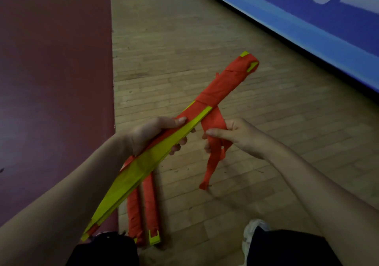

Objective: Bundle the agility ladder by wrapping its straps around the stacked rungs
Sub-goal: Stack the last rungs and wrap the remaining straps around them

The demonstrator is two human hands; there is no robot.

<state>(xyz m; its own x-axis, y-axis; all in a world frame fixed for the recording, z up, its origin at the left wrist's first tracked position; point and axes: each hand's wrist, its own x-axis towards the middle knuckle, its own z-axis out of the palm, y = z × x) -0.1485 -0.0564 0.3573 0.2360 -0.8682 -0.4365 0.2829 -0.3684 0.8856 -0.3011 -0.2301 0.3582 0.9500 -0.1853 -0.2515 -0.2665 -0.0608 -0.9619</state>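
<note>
Orange strap (214,122): seen from the head view. Woven webbing, wound tight round the far half of the stack up to its tip. A loose length drops from the underside, passes through the right hand and dangles below it above the floor.
Yellow rungs (141,167): flat slats stacked together and held slantwise in the air. The near end is by the person's knee and the far end points toward the banner. The near half is bare of wrapping.
Left hand (151,134): grips the stack about mid-length, thumb laid along the top and fingers curled underneath, their tips showing at the near edge.
Right hand (235,136): just beside the stack, thumb and fingers pinching the loose strap.
Floor (205,40): pale wooden boards.
Wrapped bundles (150,202): two, orange-wound, lying side by side on the floor beneath the held stack, with a yellow end showing near the person.
Surroundings: dark red surface (51,81) to the left; blue banner (307,24) with white lettering upper right; white shoe (254,231) below.
</note>
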